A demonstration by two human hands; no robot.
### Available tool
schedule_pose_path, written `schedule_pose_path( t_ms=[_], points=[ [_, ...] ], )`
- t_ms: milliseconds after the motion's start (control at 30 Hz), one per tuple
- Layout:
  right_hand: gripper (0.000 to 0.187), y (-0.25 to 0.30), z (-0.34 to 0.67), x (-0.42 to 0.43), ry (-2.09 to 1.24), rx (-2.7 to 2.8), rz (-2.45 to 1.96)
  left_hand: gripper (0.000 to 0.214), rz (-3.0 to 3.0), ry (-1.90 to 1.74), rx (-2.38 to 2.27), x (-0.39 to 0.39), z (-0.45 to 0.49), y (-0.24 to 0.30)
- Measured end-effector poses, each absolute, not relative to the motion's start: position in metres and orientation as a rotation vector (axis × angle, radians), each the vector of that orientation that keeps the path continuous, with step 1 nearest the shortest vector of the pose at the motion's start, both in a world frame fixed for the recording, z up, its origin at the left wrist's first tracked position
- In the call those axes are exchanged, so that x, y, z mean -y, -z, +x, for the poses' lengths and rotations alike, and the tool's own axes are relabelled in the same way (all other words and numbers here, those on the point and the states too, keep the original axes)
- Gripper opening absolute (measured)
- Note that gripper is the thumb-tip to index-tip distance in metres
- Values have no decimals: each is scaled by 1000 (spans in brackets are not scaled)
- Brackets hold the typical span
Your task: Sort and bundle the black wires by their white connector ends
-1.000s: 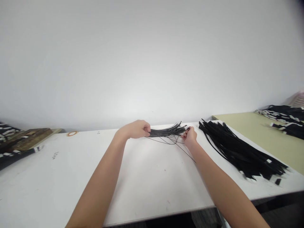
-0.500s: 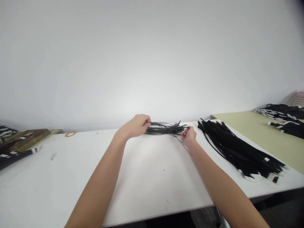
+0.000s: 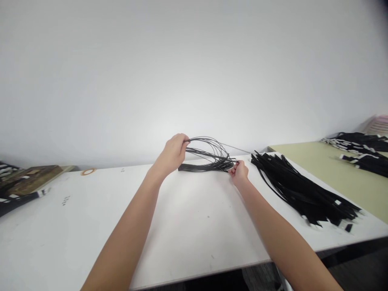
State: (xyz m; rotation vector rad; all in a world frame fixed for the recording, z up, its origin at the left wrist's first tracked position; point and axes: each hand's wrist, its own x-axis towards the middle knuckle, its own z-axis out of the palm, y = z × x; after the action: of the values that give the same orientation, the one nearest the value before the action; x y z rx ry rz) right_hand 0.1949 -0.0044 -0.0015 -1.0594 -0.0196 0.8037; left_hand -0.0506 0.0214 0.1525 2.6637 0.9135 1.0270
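Note:
A bundle of thin black cords [image 3: 201,167] lies along the back of the white table. My left hand [image 3: 174,151] pinches the left ends of several strands and holds them above the others, so they bow upward in loose loops. At the bundle's right end, my right hand [image 3: 239,171] is closed on the cords, low over the tabletop. One strand sticks out past that hand, up to the right. Which strands lie inside each pinch is too small to tell.
A pile of flat black straps with white ends [image 3: 303,188] lies to the right. More black straps [image 3: 366,161] rest on a yellowish table [image 3: 309,151]. At left are a tan ring [image 3: 88,171] and a brown board [image 3: 39,178] on the white table [image 3: 188,234], beside a wall.
My left hand has risen, lifting some cords away from the bundle into an arch. My right hand stays nearly in place, and a strand now points up to the right.

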Motion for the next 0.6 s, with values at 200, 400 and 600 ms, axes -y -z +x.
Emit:
schedule_pose_path(
  t_ms=[200, 400, 600],
  points=[
    [24, 1, 194, 5, -826, 13, -1059, 17, 2490, -1220, -908, -28, -51, -149],
    [23, 0, 194, 5, -831, 11, -1057, 15, 2279, -1284, -869, -32, -51, -149],
    [23, 0, 195, 6, -817, 14, -1073, 12, 2158, -1273, -878, -31, -52, -149]
  ],
)
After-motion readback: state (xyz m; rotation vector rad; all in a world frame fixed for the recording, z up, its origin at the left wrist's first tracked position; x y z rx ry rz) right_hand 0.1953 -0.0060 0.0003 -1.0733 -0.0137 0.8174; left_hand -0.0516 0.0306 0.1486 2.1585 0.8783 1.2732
